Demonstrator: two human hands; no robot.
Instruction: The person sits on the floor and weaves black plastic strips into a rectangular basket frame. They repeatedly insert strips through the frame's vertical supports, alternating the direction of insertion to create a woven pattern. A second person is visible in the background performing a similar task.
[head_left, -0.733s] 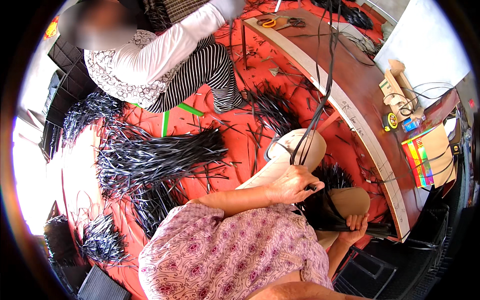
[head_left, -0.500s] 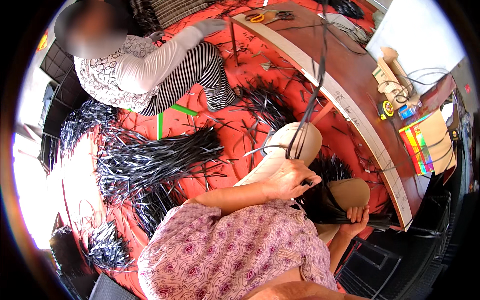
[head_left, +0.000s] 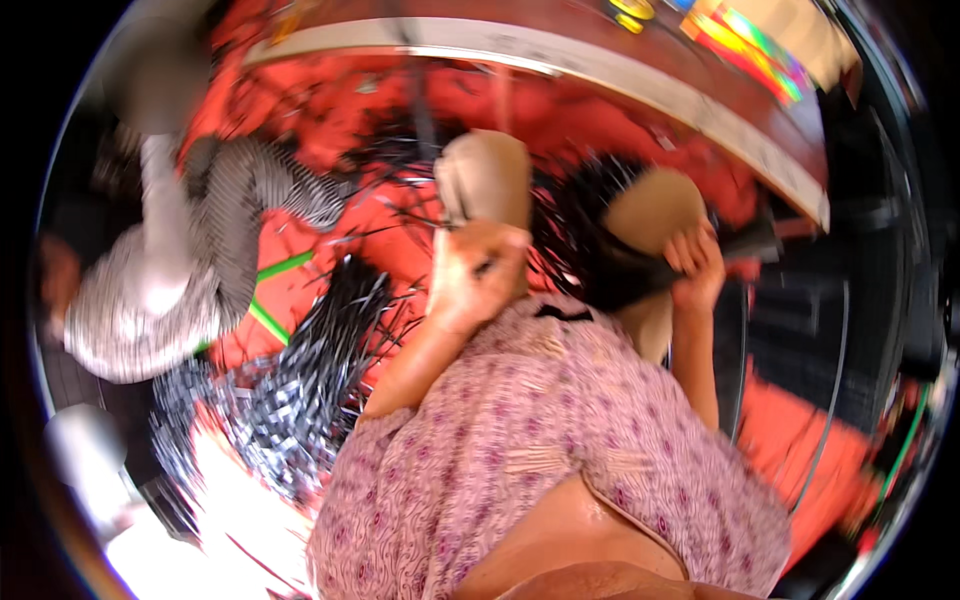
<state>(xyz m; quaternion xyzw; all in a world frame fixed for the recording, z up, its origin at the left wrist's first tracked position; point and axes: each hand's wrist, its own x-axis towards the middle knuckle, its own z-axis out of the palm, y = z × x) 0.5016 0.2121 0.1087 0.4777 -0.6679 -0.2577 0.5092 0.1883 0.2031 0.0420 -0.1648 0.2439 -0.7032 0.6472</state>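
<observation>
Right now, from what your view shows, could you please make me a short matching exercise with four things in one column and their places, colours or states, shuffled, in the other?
Column one:
1. Left hand
2. Co-worker's trousers
3. Right hand
4. Floor covering

Column two:
A. Wrapped over a black bundle, beside the right knee
B. Red
C. Closed, close to the left knee
D. Striped dark and light

Right pairs: 1-C, 2-D, 3-A, 4-B
</observation>
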